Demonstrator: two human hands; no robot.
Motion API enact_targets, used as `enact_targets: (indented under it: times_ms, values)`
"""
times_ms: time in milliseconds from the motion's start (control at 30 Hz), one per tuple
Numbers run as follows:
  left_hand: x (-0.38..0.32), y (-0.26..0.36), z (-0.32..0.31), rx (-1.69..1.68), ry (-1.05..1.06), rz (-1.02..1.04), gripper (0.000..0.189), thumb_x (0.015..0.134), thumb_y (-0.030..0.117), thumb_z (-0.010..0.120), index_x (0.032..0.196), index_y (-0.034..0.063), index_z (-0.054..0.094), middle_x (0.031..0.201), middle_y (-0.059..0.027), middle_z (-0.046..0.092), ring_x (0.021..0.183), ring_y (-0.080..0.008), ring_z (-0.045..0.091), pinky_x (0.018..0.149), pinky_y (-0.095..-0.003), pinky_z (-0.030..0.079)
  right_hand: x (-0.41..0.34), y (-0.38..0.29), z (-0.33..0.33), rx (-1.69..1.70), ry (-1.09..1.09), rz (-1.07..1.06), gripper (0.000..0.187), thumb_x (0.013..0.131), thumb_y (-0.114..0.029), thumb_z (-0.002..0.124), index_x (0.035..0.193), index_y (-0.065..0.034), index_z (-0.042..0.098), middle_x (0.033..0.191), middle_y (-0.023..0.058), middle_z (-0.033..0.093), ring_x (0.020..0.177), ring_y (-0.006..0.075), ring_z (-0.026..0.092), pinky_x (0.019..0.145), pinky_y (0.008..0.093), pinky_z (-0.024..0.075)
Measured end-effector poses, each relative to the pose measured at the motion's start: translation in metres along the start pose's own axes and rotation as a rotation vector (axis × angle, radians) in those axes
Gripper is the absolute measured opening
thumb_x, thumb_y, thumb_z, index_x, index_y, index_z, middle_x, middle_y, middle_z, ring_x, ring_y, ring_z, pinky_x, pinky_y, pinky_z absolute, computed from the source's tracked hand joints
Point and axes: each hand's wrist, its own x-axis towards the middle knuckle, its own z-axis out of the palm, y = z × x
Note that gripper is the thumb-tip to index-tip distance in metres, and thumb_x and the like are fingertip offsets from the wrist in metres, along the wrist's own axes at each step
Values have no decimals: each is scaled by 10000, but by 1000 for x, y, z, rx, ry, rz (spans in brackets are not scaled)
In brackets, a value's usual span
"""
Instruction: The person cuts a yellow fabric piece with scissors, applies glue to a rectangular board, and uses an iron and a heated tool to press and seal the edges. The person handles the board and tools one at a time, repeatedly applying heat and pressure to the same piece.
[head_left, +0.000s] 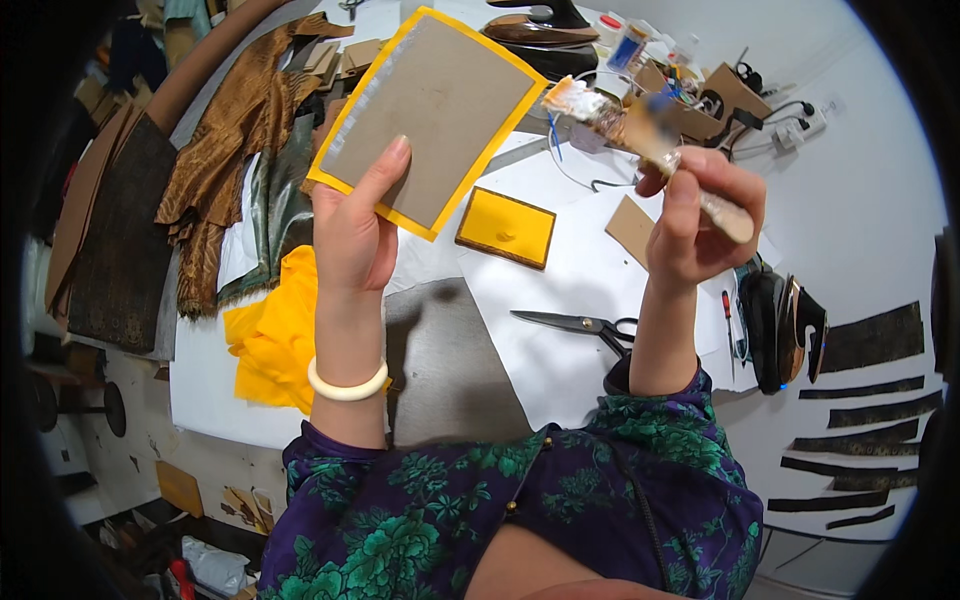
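Note:
My left hand (356, 225) grips a grey-brown board edged in yellow fabric (442, 112) by its lower left side, thumb on its face. A whitish wet smear runs along the board's left margin. In my right hand (694, 217) is a flat brush with a wooden handle (724, 217); its bristles carry white paste and sit beside the board's right corner, and I cannot tell if they touch it. Below the board, on the table, lies a small yellow panel with a dark patterned border (506, 225). Black-handled fabric shears (577, 322) lie on white paper under my right forearm.
Crumpled yellow cloth (277, 330) is left of my wrist. Brown brocade (225, 157) and dark green fabric (277, 202) hang farther left. One iron (540, 37) stands at the back, another (780, 330) at right, near a screwdriver (726, 307). A cardboard piece (630, 229) lies by my right hand.

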Motion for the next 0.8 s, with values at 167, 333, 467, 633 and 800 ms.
enact_targets:
  times_ms: [167, 333, 467, 633, 800]
  values:
    - [-14, 3, 14, 5, -83, -8, 388, 892, 22, 680, 1254, -18, 545, 1173, -126, 642, 1065, -187, 639, 925, -316, 518, -10, -10, -10, -114, -41, -16, 249, 802, 61, 654, 1027, 69, 547, 856, 170, 656, 637, 178, 651, 564, 268, 547]
    - [-19, 5, 16, 35, -99, -15, 389, 901, 18, 657, 1267, -32, 535, 1199, -134, 638, 1084, -200, 640, 952, -331, 513, -14, -17, -23, -223, -76, -25, 185, 867, 3, 628, 1024, 25, 533, 817, 191, 646, 620, 201, 636, 556, 277, 532]
    - [-21, 5, 15, 23, -129, -30, 401, 903, 21, 649, 1281, -34, 527, 1220, -137, 632, 1107, -211, 635, 978, -343, 503, -11, -16, -19, -221, -48, -101, 211, 793, 36, 670, 973, 60, 563, 778, 140, 652, 626, 186, 643, 574, 287, 535]
    - [-20, 8, 17, 21, -131, -15, 403, 905, 20, 645, 1288, -23, 528, 1223, -126, 633, 1123, -209, 627, 987, -344, 495, -13, -28, -28, -117, 25, -16, 238, 771, 30, 706, 962, 59, 567, 792, 138, 666, 672, 207, 672, 628, 306, 557]
    - [-23, 8, 18, 8, -136, 8, 397, 908, 18, 639, 1287, -22, 529, 1216, -124, 638, 1114, -201, 633, 975, -339, 503, -5, -28, -17, -394, -120, -89, 185, 885, -64, 627, 1008, 20, 516, 763, 201, 637, 596, 187, 608, 539, 261, 503]
